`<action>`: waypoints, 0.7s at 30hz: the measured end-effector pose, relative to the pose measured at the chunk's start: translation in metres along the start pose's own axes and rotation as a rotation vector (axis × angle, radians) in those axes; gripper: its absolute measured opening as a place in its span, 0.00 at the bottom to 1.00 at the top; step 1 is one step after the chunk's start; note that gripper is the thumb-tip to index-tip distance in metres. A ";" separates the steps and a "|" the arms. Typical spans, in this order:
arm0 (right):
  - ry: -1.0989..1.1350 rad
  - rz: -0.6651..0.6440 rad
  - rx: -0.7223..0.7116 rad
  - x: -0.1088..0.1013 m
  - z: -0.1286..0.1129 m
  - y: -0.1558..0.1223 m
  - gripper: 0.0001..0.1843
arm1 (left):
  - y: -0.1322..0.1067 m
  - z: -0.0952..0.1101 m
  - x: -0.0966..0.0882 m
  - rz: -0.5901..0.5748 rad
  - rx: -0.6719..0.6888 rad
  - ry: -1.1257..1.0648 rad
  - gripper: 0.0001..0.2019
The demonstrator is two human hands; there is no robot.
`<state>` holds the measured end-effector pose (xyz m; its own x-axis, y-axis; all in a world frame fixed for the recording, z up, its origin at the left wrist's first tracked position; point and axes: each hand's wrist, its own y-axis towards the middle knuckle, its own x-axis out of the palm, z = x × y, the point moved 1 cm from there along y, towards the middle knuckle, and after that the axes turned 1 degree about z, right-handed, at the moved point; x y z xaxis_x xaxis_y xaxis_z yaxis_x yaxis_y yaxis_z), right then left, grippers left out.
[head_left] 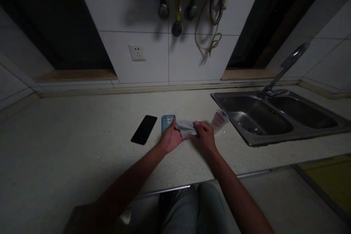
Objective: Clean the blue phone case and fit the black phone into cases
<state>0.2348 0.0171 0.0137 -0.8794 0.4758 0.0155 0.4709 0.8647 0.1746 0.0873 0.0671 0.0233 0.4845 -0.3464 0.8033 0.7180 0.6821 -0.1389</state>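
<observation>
A thin, greyish-white cloth [186,128] is stretched between my two hands above the counter; it may be a tissue or a wipe. My left hand [170,138] is turned palm up and grips its left end under the thumb. At the other end, my right hand [205,134] pinches it between thumb and fingers. Just behind my left hand lies a blue phone case [166,121] with camera cutouts, partly hidden by that hand. Farther left a black smartphone [144,129] rests flat. Beside my right hand is a clear plastic cup [219,120] with red markings.
The pale countertop [68,131] runs along a tiled wall. To the right is a steel double sink [249,139] with a tall faucet [286,65]. Hoses and a yellow pipe [177,3] hang on the wall, near a power socket [137,53].
</observation>
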 end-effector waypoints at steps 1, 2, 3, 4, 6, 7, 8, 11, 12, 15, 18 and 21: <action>-0.021 -0.006 -0.016 -0.001 0.000 0.001 0.22 | 0.000 -0.001 -0.001 -0.010 0.014 -0.008 0.22; -0.044 -0.017 -0.031 -0.001 0.000 0.001 0.22 | 0.000 -0.002 -0.001 -0.019 0.032 -0.016 0.22; -0.067 -0.026 -0.048 0.000 0.000 0.001 0.21 | 0.000 -0.003 -0.003 -0.025 0.052 -0.022 0.21; -0.089 -0.031 -0.067 0.000 0.000 0.001 0.21 | 0.000 -0.004 -0.004 -0.028 0.072 -0.025 0.20; -0.128 -0.040 -0.116 0.002 0.000 0.001 0.20 | 0.000 -0.006 -0.007 -0.024 0.091 -0.020 0.17; -0.146 -0.044 -0.154 0.002 0.000 0.001 0.19 | 0.000 -0.008 -0.008 -0.021 0.084 -0.011 0.15; -0.165 -0.046 -0.203 0.002 -0.001 0.000 0.19 | 0.000 -0.010 -0.009 -0.018 0.080 -0.003 0.15; -0.244 -0.032 -0.381 0.002 -0.005 -0.002 0.17 | 0.001 -0.016 -0.011 -0.014 0.063 -0.002 0.15; -0.277 -0.027 -0.426 0.001 -0.006 -0.003 0.16 | 0.001 -0.018 -0.012 -0.013 0.064 -0.011 0.14; -0.322 0.032 -0.535 -0.001 -0.010 -0.007 0.14 | 0.000 -0.020 -0.012 -0.008 0.043 -0.019 0.13; -0.324 0.127 -0.609 0.000 -0.013 -0.011 0.11 | -0.003 -0.018 -0.012 -0.029 0.039 -0.040 0.14; -0.333 0.209 -0.715 0.004 -0.016 -0.017 0.10 | -0.007 -0.015 -0.015 -0.021 0.033 -0.035 0.15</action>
<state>0.2227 0.0020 0.0269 -0.6586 0.7360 -0.1565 0.3658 0.4949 0.7882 0.0829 0.0580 0.0034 0.4515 -0.3379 0.8258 0.7103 0.6962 -0.1034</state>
